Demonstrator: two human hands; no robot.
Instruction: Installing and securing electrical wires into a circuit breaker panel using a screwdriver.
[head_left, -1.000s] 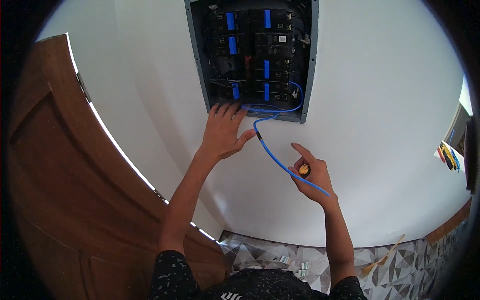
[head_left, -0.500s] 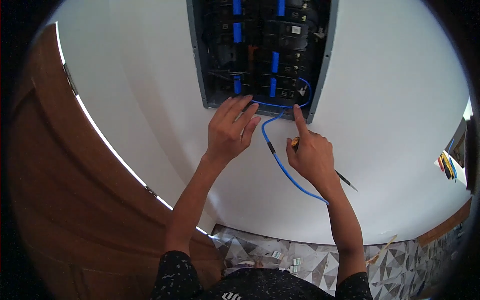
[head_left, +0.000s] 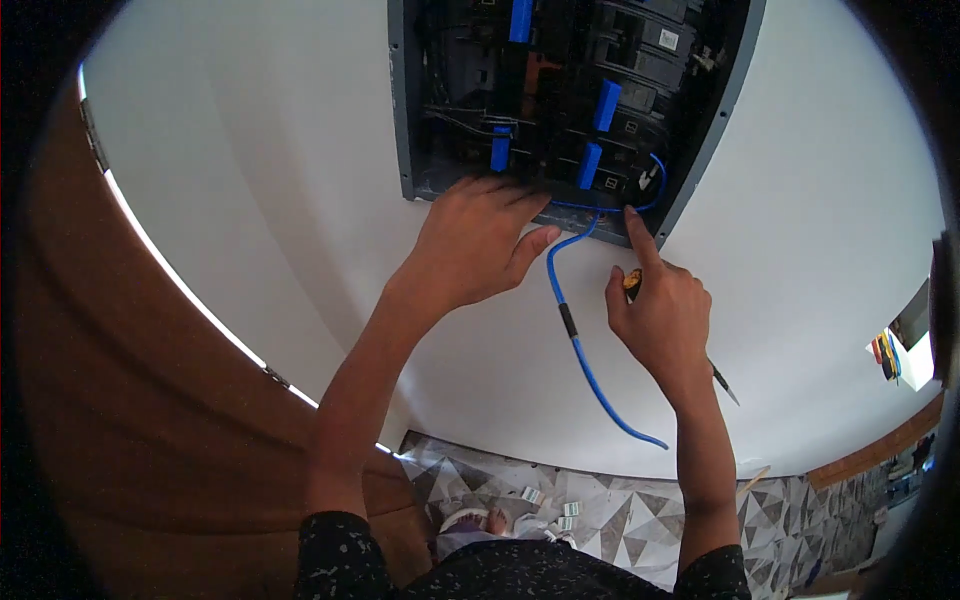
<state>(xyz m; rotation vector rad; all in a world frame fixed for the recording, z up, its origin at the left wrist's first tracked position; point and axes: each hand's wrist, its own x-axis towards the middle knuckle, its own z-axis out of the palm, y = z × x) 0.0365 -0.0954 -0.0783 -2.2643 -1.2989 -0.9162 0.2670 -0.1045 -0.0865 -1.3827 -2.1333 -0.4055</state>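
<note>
A grey metal breaker panel (head_left: 401,120) is set in the wall, with black breakers and blue toggles inside. A blue wire (head_left: 660,180) curves from the panel's lower right and runs along its bottom edge. Blue wire with a short black band (head_left: 590,375) hangs out over that edge. My left hand (head_left: 475,240) reaches over the bottom edge with fingers stretched along the wire; its fingertips are blurred and partly hidden. My right hand (head_left: 662,310) is closed around a yellow-and-black screwdriver handle (head_left: 632,282), the dark shaft showing past the wrist. Its extended index finger touches the wire.
On the left stands a brown panelled door (head_left: 180,400) with hinges along its bright edge. Small white-and-green boxes (head_left: 532,495) lie on the patterned tile floor (head_left: 640,525) near a foot. Several coloured tool handles (head_left: 885,355) sit at the far right.
My left hand has moved farther into the panel's bottom edge, its fingers reaching deeper. The right index finger stays on the wire. The view has shifted, and the wire's hanging end now shows.
</note>
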